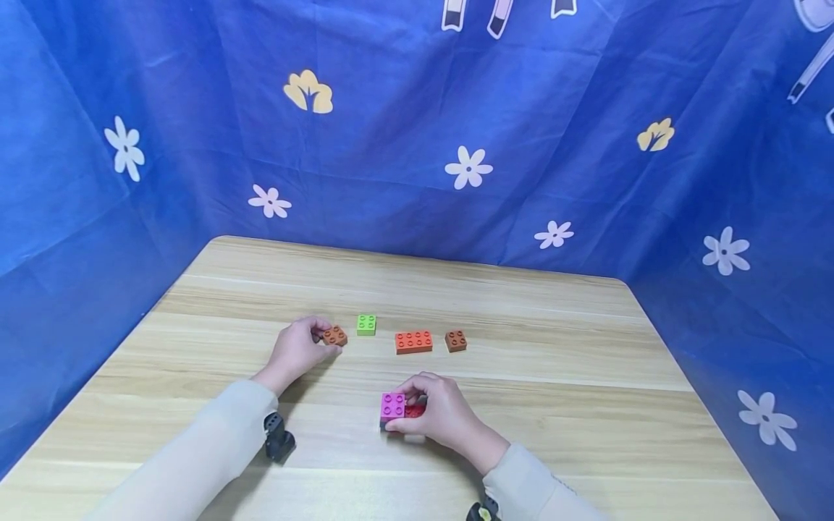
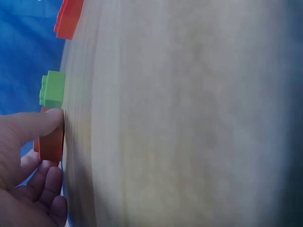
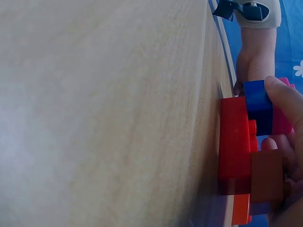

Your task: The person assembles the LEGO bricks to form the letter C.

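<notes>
Between the thumb and fingers of my left hand (image 1: pixel 298 352) is a brown square brick (image 1: pixel 335 336), at or just above the table; the left wrist view shows this brown brick (image 2: pixel 51 141) close to a green brick (image 2: pixel 53 89). My right hand (image 1: pixel 443 411) pinches a magenta brick (image 1: pixel 393 405) stacked on a blue brick (image 3: pixel 258 106), its thumb lying across the blue side. Under them is a long red brick (image 3: pixel 234 146) on the table. Another brown brick (image 3: pixel 267 175) appears to sit on the red brick's other end, hidden by the hand in the head view.
Beyond the hands lie the green brick (image 1: pixel 366 325), a long orange-red brick (image 1: pixel 413 342) and one more brown brick (image 1: pixel 456 341). The wooden table (image 1: pixel 560 434) meets a blue patterned cloth (image 1: pixel 404 145) at its back and sides.
</notes>
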Demonstrator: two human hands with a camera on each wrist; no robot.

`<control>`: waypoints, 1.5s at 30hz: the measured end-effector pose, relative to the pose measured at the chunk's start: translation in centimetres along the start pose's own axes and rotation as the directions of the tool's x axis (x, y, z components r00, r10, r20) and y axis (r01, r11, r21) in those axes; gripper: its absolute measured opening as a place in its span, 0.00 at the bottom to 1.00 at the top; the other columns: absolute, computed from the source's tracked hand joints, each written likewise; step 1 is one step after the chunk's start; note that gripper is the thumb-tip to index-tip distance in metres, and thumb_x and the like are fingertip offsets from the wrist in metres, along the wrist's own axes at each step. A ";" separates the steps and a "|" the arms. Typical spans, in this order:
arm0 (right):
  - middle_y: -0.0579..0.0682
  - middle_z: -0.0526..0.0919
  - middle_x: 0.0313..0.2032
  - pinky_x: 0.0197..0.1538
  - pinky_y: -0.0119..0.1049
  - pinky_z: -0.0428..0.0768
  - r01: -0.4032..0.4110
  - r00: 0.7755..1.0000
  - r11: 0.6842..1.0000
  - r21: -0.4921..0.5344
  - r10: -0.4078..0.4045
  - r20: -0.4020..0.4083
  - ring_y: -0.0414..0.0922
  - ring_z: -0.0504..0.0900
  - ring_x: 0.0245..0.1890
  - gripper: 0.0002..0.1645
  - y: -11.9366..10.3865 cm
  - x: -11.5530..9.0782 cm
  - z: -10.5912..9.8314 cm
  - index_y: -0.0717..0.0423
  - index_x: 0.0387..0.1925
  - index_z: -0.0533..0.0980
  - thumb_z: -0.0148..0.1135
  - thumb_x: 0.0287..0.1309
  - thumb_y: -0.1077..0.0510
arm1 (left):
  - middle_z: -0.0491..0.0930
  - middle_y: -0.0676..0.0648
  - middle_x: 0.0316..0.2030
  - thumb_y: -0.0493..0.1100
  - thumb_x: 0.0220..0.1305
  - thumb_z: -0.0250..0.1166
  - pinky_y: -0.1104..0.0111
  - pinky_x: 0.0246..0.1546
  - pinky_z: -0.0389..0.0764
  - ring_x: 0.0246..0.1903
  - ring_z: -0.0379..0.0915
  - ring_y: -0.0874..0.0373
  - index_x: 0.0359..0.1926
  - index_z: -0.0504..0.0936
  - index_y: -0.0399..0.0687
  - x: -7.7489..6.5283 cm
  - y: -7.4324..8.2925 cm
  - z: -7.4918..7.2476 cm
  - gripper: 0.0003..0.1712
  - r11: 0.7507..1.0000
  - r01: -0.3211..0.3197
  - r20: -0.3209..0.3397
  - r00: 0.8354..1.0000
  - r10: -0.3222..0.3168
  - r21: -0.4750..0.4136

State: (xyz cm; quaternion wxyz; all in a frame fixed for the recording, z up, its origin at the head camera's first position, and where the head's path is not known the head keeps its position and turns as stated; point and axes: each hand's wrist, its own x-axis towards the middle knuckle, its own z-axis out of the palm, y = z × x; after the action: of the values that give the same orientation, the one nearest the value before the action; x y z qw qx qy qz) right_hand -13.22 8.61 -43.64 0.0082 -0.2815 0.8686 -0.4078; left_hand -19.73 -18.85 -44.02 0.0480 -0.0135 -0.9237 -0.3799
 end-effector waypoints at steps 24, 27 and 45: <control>0.33 0.78 0.31 0.39 0.25 0.77 0.000 1.000 1.000 0.006 0.000 -0.004 0.31 0.76 0.32 0.26 0.2 0.0 0.1 0.49 0.38 0.82 0.80 0.33 0.46 | 0.80 0.52 0.36 0.37 0.46 0.75 0.56 0.44 0.78 0.38 0.75 0.53 0.45 0.80 0.42 -5.3 3.4 -0.3 0.22 0.958 -0.210 0.126 0.963 0.237 -0.197; 0.34 0.78 0.31 0.39 0.25 0.77 0.008 1.000 1.000 0.000 -0.008 -0.010 0.31 0.76 0.32 0.26 0.3 0.0 0.1 0.50 0.38 0.82 0.80 0.33 0.47 | 0.80 0.54 0.38 0.39 0.46 0.75 0.53 0.46 0.76 0.39 0.74 0.54 0.45 0.80 0.44 -6.0 4.3 -0.3 0.22 0.945 -0.240 0.147 0.950 0.275 -0.220; 0.38 0.80 0.30 0.35 0.25 0.79 0.060 0.998 0.996 0.058 -0.059 -0.033 0.32 0.78 0.29 0.24 0.7 0.1 0.3 0.54 0.35 0.81 0.81 0.33 0.51 | 0.79 0.61 0.37 0.39 0.43 0.76 0.57 0.43 0.77 0.37 0.73 0.62 0.42 0.81 0.49 -7.8 7.3 1.3 0.21 0.872 -0.451 0.189 0.855 0.483 -0.191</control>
State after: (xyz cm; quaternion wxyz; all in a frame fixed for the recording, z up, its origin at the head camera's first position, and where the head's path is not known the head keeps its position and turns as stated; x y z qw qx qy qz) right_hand -13.54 8.72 -44.29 -0.0092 -0.3005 0.8474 -0.4376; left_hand -11.61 -12.62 -40.60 0.0302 -0.2849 -0.8628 -0.4165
